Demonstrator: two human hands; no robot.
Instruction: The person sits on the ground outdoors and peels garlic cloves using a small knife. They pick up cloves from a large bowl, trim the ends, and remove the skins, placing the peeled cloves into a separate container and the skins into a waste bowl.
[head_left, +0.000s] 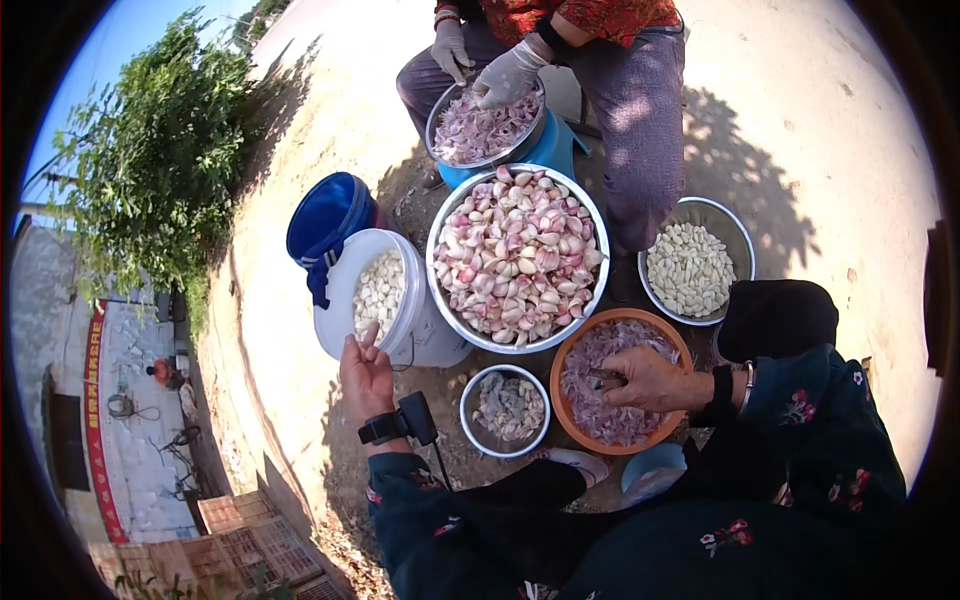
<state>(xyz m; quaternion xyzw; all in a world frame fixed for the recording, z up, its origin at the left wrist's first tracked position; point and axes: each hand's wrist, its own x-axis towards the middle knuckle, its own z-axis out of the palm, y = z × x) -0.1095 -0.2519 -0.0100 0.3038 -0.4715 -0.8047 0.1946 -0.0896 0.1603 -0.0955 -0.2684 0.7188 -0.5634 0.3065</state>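
Note:
My left hand (367, 375) is at the rim of a white plastic bucket (442, 330) holding peeled garlic cloves (377, 291). Its index finger is extended and the others are curled; no clove shows clearly in it. My right hand (649, 379) grips a small dark-handled tool, perhaps a knife (606, 373), over an orange basin (556, 375) of purplish garlic skins (615, 427). Beyond both hands stands a large metal basin (433, 277) heaped with unpeeled garlic cloves (517, 255). Between them, lower down, a small metal bowl (466, 431) contains cloves and greyish scraps.
Opposite sits a person with gloved hands (510, 75) over a metal bowl of skins (487, 131) on a blue stool (559, 150). At right is a metal bowl of peeled cloves (690, 270). A blue bucket (330, 210) stands behind the white one. A light blue container (652, 461) is below the orange basin.

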